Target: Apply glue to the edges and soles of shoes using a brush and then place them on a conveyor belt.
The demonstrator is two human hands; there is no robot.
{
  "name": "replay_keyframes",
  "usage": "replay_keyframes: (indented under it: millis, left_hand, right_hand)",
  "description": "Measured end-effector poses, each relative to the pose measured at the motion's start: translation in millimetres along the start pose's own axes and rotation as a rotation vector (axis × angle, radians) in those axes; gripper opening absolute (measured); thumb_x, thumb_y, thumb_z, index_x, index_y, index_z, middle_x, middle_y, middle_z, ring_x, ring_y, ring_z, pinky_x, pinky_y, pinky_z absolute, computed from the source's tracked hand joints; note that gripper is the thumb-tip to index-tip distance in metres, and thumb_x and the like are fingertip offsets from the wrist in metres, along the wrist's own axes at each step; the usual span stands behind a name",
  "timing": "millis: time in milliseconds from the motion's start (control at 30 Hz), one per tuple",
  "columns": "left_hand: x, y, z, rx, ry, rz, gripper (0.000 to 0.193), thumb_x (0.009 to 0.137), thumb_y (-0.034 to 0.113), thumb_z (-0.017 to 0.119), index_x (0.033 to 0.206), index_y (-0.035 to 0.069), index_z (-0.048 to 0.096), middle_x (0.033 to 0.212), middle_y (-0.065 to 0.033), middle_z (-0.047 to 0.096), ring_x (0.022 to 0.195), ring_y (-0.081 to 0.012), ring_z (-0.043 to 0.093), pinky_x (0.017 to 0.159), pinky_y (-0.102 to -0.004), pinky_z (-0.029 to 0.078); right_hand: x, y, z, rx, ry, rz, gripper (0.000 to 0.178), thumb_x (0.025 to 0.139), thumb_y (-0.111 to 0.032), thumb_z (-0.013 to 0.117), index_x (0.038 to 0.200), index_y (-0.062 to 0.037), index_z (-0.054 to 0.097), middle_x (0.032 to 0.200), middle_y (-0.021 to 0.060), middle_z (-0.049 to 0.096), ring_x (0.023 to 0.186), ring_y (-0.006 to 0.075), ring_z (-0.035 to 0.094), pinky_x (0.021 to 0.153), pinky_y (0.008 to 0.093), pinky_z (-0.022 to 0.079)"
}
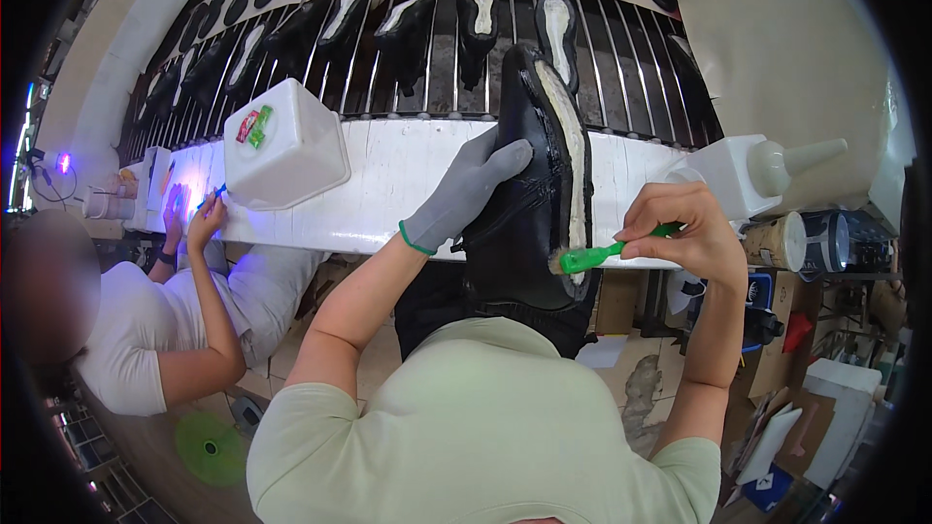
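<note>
A black boot point(515, 204) is tipped so its underside, with a pale strip down the middle and a glossy black edge, faces right. My left hand point(476, 189), in a grey glove with a green cuff, grips the boot's side, thumb pressed on the leather. My bare right hand point(684, 233) pinches the handle of a green brush point(592, 257). Its bristles touch the boot's underside near the end closest to me. Beyond the boot, a white bench ledge point(398, 160) runs crosswise.
A metal-bar rack point(437, 68) behind the ledge carries several black boots and soles. An upturned white tub point(286, 146) stands left, a white spouted bottle point(743, 175) right. Another person point(146, 340) works at far left. Buckets point(777, 241) and cardboard lie at right.
</note>
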State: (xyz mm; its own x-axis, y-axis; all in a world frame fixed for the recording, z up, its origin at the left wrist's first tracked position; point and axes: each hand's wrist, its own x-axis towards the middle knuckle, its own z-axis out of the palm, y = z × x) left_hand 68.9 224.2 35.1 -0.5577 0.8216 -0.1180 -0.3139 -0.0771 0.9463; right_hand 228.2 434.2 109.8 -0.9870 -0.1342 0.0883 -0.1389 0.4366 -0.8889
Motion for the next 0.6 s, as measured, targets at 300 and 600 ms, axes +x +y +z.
replay_keyframes:
  millis: [300, 600]
  left_hand:
    - [7.8, -15.8, -6.3, -0.089, -0.063, -0.197, 0.051, 0.094, 0.042, 0.053, 0.119, -0.002, 0.056, 0.102, -0.0055, 0.063, 0.090, -0.0099, 0.059, 0.083, -0.0249, 0.047]
    - [-0.8, -44.2, 5.1, -0.431, -0.200, -0.651, 0.052, 0.096, 0.046, 0.046, 0.127, 0.006, 0.054, 0.115, -0.0088, 0.063, 0.096, -0.0158, 0.063, 0.090, -0.0291, 0.051]
  right_hand:
    - [11.5, -7.7, -3.2, -0.017, -0.150, 0.053, 0.016, 0.066, -0.006, 0.083, 0.073, 0.0004, 0.069, 0.075, 0.0089, 0.067, 0.069, 0.0170, 0.066, 0.060, 0.0262, 0.048]
    - [37.1, 0.8, -3.8, 0.083, -0.297, 0.033, 0.017, 0.065, -0.006, 0.083, 0.072, 0.0006, 0.069, 0.073, 0.0086, 0.067, 0.069, 0.0161, 0.066, 0.059, 0.0246, 0.048]
